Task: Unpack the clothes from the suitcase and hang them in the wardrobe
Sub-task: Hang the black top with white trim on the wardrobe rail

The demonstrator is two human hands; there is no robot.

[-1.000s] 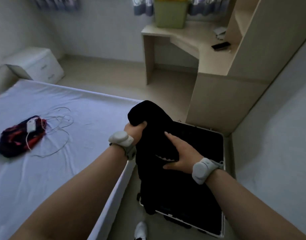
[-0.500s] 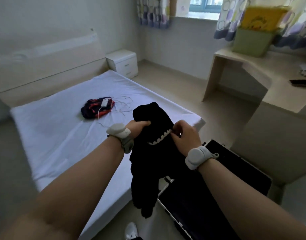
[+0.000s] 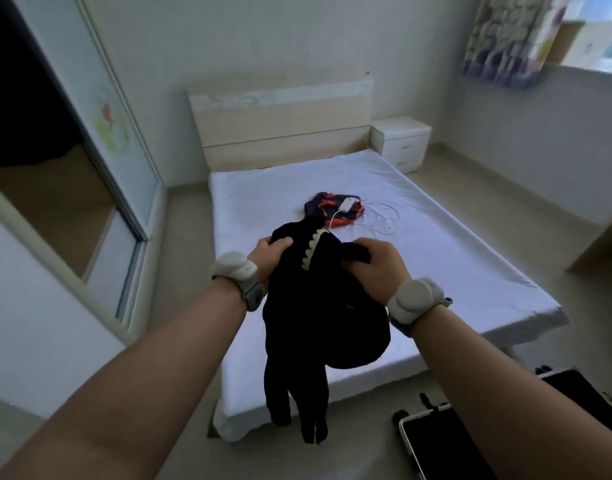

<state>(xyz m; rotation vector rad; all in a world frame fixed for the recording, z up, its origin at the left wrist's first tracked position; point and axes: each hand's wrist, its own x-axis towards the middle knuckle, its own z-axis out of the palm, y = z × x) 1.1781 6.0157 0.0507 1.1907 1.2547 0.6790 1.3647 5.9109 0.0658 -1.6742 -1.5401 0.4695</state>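
Dangling garment (image 3: pixel 299 306), left hand (image 3: pixel 267 253), right hand (image 3: pixel 379 270)

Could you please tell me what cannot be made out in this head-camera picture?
Wardrobe inside, head view: darkness hides any rail or hangers.
Suitcase, head view: cut off by the bottom edge and right forearm; contents unseen.
Black garment, head view: bunched by the left hand and right hand; its type is unclear.
White device on the bed, head view: too small to identify.

Lifted black garment (image 3: pixel 318 306) clear of suitcase (image 3: pixel 446 445), carried over bed (image 3: pixel 436 258) foot; regripped with right hand (image 3: pixel 377 265) at top edge; turned toward wardrobe (image 3: pixel 117 133).
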